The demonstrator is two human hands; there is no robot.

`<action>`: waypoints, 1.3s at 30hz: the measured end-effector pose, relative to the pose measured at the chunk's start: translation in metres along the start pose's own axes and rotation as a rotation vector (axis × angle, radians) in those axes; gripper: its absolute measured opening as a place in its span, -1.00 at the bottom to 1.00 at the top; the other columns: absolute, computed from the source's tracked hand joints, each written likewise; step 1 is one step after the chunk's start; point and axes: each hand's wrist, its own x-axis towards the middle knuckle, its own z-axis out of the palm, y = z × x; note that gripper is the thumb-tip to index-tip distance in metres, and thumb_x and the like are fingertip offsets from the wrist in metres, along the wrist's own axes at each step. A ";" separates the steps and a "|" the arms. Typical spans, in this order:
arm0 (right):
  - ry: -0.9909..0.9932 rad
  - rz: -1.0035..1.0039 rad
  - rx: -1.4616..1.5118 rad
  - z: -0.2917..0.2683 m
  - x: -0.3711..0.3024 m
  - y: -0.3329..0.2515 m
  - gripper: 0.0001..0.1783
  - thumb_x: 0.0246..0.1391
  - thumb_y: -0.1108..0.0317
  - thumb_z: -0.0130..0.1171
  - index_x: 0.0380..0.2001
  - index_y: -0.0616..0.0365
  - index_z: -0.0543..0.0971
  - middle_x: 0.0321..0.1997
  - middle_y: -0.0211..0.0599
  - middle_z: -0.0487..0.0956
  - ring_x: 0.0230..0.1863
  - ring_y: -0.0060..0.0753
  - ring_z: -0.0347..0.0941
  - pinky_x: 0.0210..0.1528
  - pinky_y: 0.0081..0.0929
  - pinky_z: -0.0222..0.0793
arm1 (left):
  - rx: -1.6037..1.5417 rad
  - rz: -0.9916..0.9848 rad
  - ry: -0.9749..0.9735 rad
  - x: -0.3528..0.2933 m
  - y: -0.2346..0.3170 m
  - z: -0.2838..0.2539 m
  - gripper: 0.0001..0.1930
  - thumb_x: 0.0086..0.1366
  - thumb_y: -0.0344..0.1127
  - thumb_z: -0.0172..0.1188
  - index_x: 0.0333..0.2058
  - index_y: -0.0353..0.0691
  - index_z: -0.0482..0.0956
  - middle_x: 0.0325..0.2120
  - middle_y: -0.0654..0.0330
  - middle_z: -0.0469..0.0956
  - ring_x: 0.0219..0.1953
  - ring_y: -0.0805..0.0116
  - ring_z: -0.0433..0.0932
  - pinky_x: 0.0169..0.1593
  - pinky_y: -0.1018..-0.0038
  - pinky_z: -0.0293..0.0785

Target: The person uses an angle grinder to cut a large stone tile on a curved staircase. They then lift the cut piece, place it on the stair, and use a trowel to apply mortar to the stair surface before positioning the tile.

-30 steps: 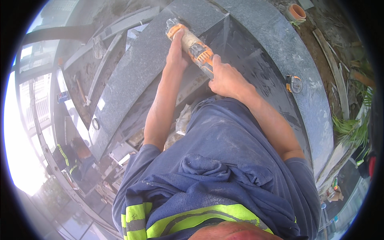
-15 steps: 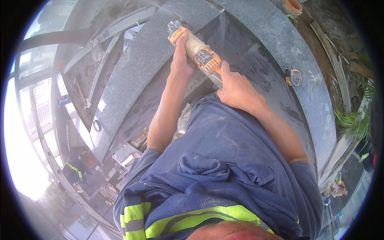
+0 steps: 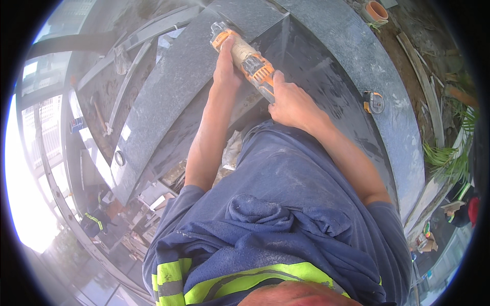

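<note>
Tool location: the tool [image 3: 247, 57] is in the upper middle of the view, over the edge of the left slab [image 3: 168, 84]. It lies obliquely, front end toward the upper left, rear end toward the shirt [image 3: 293, 178]. The casing is orange and grey, with a tan wrapping around its middle section. Contact between the front end and the stone cannot be determined from this angle.

Left hand [image 3: 228, 64]: closed around the wrapped section, thumb along the upper side, close behind the front end. Right hand [image 3: 293, 102]: closed around the rear handle, at the end nearest the body. Both forearms extend forward from the short sleeves of the shirt (blue, dusty, with a yellow-green band at the lower edge of the view).

Surroundings: a dark panel [image 3: 321, 86] lies to the right of the tool, bordered by the right slab [image 3: 370, 61]. A tape measure [image 3: 375, 102] rests on that slab, well apart from the right hand. Beyond the slab are an orange pot [image 3: 376, 11], a plank [image 3: 424, 84] on soil and green leaves [image 3: 449, 163]. A ring [image 3: 116, 158] lies near the lower end of the left slab.
</note>
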 end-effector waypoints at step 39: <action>-0.037 0.025 0.005 0.005 -0.005 0.001 -0.20 0.20 0.43 0.28 0.38 0.53 0.16 -0.01 0.57 0.68 0.11 0.50 0.69 0.21 0.19 0.57 | 0.023 0.040 -0.082 -0.009 -0.005 -0.001 -0.41 0.55 0.03 0.26 0.30 -0.25 0.33 -0.07 -0.17 0.61 -0.07 -0.20 0.76 -0.01 -0.17 0.79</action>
